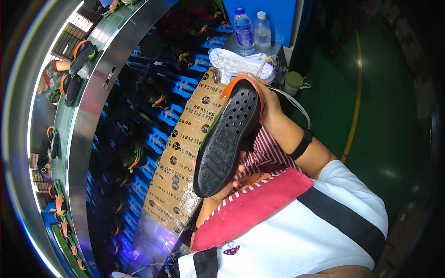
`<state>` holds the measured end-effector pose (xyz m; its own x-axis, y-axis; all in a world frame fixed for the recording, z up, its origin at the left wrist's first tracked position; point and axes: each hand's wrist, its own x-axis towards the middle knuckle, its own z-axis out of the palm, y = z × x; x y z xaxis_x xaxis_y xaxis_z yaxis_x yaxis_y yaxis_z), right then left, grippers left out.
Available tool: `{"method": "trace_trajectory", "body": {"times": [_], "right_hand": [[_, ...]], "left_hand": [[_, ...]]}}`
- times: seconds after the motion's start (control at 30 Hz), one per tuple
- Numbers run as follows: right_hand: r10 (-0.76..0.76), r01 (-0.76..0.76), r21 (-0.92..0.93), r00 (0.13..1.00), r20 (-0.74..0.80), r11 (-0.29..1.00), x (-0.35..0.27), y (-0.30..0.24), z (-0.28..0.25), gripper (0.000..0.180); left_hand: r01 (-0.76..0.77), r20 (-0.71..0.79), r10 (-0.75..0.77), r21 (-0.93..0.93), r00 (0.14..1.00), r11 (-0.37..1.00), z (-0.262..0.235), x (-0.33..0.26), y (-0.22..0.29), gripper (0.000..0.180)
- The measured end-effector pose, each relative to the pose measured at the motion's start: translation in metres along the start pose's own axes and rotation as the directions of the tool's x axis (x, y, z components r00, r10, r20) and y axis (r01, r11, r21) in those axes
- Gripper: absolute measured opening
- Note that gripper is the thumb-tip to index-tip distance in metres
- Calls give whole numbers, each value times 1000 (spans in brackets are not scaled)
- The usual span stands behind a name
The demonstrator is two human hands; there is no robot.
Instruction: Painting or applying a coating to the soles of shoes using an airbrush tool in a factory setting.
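Observation:
Both my hands hold up a shoe [225,143], its black underside turned toward me. Round holes dot its upper end, and the lower end carries moulded marks. Orange and green edges of the shoe show along its sides. My right hand [265,92], below a black wristband [302,144], is closed round the end with the holes. Around the opposite end curl the fingers of my left hand [231,186], partly hidden behind the shoe. A red apron [259,204] with white stitching lies close beneath the left hand.
A long taped cardboard surface [171,171] lies left of the shoe. Beyond it, blue racks [157,139] hold dark shoes. At far left, a curved conveyor [79,120] carries several shoes. Two bottles [244,32], white footwear [245,65] and a jar [293,82] stand at the back.

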<state>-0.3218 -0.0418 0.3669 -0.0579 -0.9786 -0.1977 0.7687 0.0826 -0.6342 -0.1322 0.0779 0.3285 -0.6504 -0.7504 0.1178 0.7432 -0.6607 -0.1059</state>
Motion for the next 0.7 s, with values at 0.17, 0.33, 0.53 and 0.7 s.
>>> {"method": "trace_trajectory", "body": {"times": [0.17, 0.33, 0.53, 0.7], "right_hand": [[47, -43, -70, 997, 61, 997, -6, -2, 12, 39], [41, -39, -63, 999, 33, 997, -5, 3, 18, 37], [-286, 296, -340, 955, 80, 893, 12, 1, -7, 29], [-341, 432, -509, 901, 267, 744, -16, -18, 7, 22]], "left_hand": [[192, 111, -195, 33, 974, 981, -9, 6, 5, 69], [136, 143, -143, 61, 979, 989, -9, 5, 3, 68], [-114, 163, 95, 116, 982, 987, -10, 1, 13, 62], [-339, 165, 323, 77, 932, 938, -16, -3, 33, 52]]}}
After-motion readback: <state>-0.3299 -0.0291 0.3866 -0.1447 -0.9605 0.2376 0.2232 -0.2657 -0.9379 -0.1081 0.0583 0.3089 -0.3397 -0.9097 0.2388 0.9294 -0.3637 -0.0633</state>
